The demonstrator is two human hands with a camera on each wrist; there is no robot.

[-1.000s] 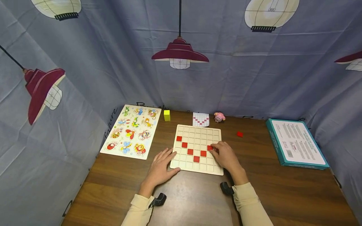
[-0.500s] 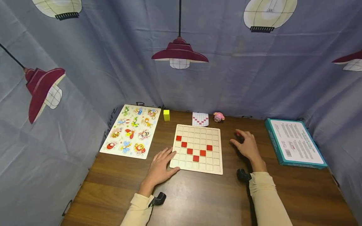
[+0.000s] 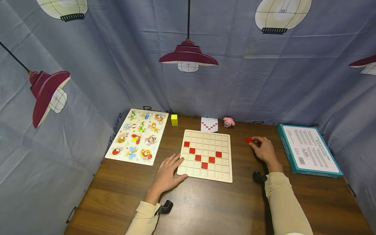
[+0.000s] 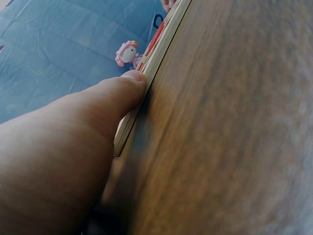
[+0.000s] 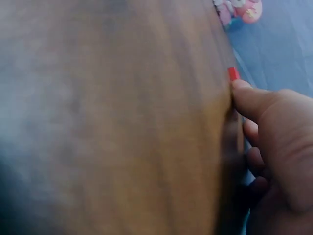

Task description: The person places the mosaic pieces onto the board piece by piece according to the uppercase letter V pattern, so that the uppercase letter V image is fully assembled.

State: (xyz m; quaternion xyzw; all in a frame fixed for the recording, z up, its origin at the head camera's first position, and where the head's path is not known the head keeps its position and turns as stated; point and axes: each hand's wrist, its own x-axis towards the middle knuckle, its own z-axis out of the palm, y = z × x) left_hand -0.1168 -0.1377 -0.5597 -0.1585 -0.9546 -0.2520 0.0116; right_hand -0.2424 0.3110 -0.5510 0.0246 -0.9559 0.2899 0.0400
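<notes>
A pale wooden grid board [image 3: 191, 171] lies mid-table, with several red squares in its cells forming a V. My left hand [image 3: 166, 173] rests at its left side, fingers fairly straight along the edge and thumb at the near corner. The left wrist view has the thumb [image 4: 115, 94] against the board's rim. Off to the right of the board, my right hand [image 3: 264, 151] pinches a loose red square tile [image 3: 249, 140] between thumb and fingertips. In the right wrist view the tile [image 5: 233, 73] sticks out past the thumb tip.
Behind the board are a small card [image 3: 209, 124] with a V pattern, a pink figurine [image 3: 228, 122] and a yellow block [image 3: 174, 120]. An insect picture board [image 3: 135, 137] lies left; a teal-edged box [image 3: 309, 150] lies right. A curtain [image 3: 235, 88] hangs behind.
My right hand has left a red square on the board's right side, moved right and taken hold of the loose red tile. My left hand has stayed in place.
</notes>
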